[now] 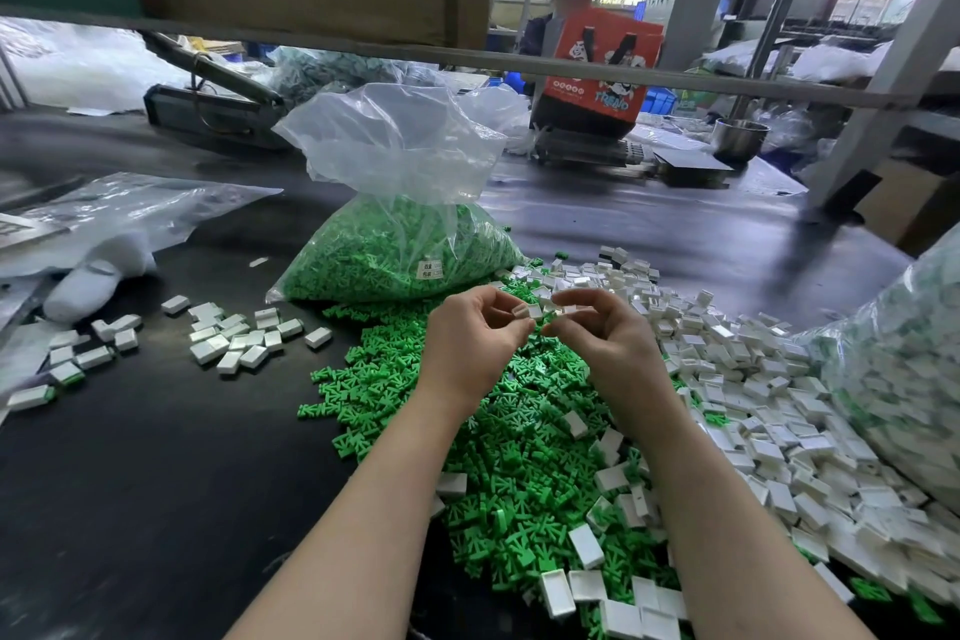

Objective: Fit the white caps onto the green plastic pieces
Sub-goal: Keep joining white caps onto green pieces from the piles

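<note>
Left hand (475,327) pinches a white cap (521,311); right hand (602,327) pinches something small, seemingly another cap. Fitting seems underway. Next comes lining up and pressing.

— Where do we have the loose plastic pieces (498,437)?

— Mid-table (156,483), heaped before the bag (400,250). Our caps (769,395) lie piled toward the right edge, and our capped pieces (234,338) are scattered toward the left edge.

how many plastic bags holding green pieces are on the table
2 clearly. One clear bag stands tied behind the loose green pile; another bag lies at the right edge, holding white and green parts. A further bag at the back may also hold some; too blurred to tell.
</note>
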The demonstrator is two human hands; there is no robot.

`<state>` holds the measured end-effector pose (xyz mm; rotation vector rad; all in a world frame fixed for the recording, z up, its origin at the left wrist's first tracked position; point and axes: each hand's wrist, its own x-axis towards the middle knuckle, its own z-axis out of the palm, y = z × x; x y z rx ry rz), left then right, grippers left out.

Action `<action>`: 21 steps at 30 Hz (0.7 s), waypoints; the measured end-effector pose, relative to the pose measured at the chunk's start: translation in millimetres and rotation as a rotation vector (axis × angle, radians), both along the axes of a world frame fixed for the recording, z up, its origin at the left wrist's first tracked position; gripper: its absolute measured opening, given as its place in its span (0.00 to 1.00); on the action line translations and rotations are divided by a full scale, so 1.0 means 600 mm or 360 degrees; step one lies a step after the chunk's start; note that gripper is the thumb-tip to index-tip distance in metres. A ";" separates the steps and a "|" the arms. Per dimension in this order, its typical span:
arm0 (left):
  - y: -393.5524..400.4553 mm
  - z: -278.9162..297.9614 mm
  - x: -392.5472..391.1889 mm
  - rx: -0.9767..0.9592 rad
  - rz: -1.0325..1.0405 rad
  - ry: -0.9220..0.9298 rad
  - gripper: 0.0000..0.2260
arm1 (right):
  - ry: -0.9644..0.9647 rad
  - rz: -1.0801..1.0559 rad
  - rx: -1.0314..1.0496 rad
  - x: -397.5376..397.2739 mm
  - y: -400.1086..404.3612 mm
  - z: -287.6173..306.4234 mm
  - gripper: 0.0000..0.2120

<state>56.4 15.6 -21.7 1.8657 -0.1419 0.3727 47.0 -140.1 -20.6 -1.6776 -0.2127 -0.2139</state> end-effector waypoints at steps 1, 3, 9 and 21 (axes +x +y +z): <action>0.000 0.000 0.000 0.0022 -0.0016 -0.0010 0.05 | -0.0006 0.0026 0.0037 -0.001 0.000 0.001 0.10; 0.000 -0.001 0.001 0.0019 -0.0046 -0.0015 0.03 | -0.0019 0.0060 0.0098 -0.003 -0.002 0.003 0.10; -0.003 0.000 0.000 0.0040 -0.0103 -0.0032 0.06 | 0.0033 0.0005 0.0244 0.000 -0.008 0.000 0.04; -0.018 -0.003 -0.005 -0.0251 -0.0405 0.0137 0.10 | 0.0073 0.0083 0.0451 0.005 -0.013 -0.003 0.08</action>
